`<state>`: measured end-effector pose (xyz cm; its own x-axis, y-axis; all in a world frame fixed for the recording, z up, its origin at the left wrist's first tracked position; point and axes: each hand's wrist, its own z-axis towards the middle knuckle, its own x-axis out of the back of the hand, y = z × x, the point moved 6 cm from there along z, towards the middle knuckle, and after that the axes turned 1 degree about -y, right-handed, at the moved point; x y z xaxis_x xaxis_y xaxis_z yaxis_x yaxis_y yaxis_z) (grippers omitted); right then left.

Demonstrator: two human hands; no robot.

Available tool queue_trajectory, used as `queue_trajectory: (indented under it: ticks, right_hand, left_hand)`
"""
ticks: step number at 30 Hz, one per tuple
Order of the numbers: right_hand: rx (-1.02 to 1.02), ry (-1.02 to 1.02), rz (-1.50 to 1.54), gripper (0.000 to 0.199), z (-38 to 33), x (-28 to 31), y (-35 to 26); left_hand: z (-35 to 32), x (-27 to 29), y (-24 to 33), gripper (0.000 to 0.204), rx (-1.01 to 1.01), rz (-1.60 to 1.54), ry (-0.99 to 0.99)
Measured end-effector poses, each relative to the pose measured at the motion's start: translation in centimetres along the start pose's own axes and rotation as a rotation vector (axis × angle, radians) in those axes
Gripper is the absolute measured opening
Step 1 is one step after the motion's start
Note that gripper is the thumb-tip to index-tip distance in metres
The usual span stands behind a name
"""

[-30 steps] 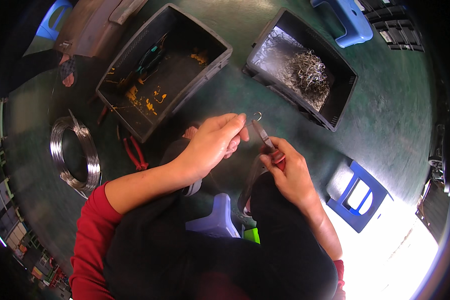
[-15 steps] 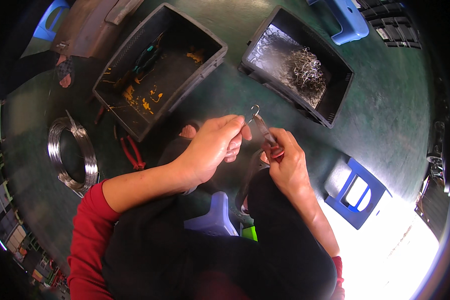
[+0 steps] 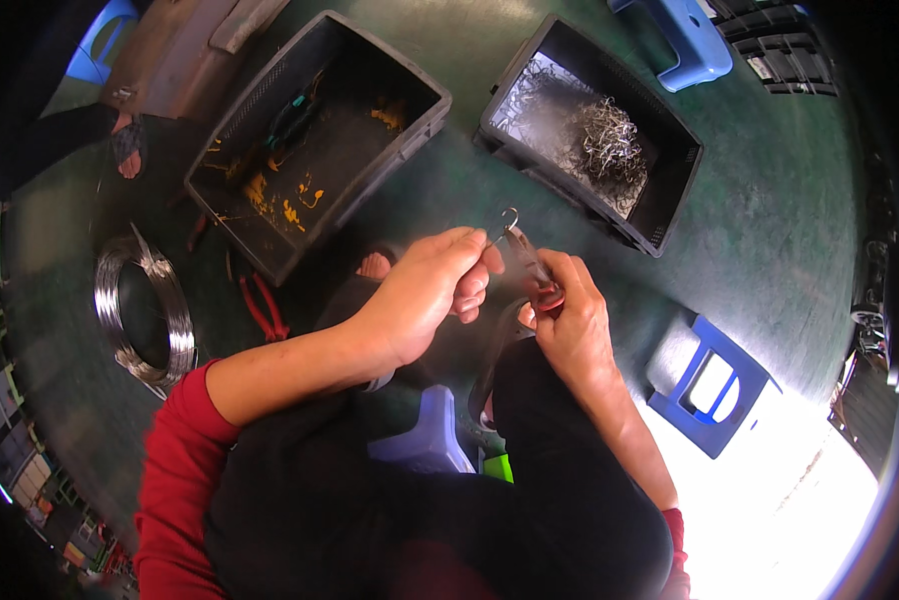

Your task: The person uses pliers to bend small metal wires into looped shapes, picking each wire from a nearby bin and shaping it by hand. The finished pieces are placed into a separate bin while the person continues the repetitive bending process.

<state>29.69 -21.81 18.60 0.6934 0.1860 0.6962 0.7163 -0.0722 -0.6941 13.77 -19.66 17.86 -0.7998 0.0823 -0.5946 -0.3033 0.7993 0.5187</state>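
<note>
Between thumb and fingers, my left hand (image 3: 438, 285) pinches a small wire hook (image 3: 511, 214) by its straight end. The hook's curved tip points up and away from me. Closed around red handles, my right hand (image 3: 576, 312) holds pliers (image 3: 527, 252), whose jaws meet the wire just below the curve. Whether the jaws are clamped on the wire is too small to tell. Both hands are close together above the floor, in front of my knees.
A black crate (image 3: 315, 150) with orange stains stands far left. Another crate (image 3: 530, 150) holds a heap of bent wire pieces (image 3: 610, 145). At left lie a wire coil (image 3: 175, 325) and red-handled pliers (image 3: 266, 308). A blue stool (image 3: 715, 390) is at right. Another person's foot (image 3: 129, 150) shows upper left.
Almost nothing differs. The hook, pliers and both hands keep nearly the same place, and the whole view has shifted very slightly.
</note>
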Motion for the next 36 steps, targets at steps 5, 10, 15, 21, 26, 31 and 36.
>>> queue_trajectory:
  ticks: [5, 10, 15, 21, 26, 31, 36]
  right_hand:
    - [-0.065, -0.073, 0.172, 0.029, -0.3, -0.1, 0.8]
    - [-0.055, -0.092, 0.095, 0.032, -0.3, 0.4, 0.6]
    - [-0.011, -0.053, -0.044, 0.04, 0.1, 1.1, 0.2]
    - [0.004, -0.069, -0.078, 0.044, 0.2, 1.3, 0.3]
    - [-0.015, -0.126, -0.066, 0.037, 0.2, 1.2, 0.7]
    - [-0.154, -0.391, 0.206, 0.036, -0.7, -0.4, 1.0]
    - [-0.164, -0.33, 0.175, 0.032, -0.2, 1.6, 0.9]
  left_hand:
    - [0.4, 0.0, 1.6, 0.027, -0.275, 0.385, -0.072]
    - [1.2, 1.3, 1.7, 0.026, -0.261, 0.517, -0.003]
    - [1.1, 2.4, 2.6, 0.02, -0.296, 0.394, 0.107]
    - [1.6, 2.0, 2.8, 0.018, -0.306, 0.416, 0.109]
    - [1.9, 1.9, 2.5, 0.017, -0.34, 0.373, 0.089]
    - [2.7, 3.1, 3.5, 0.016, -0.409, 0.373, 0.093]
    - [2.3, 4.3, 3.9, 0.014, -0.365, 0.461, 0.075]
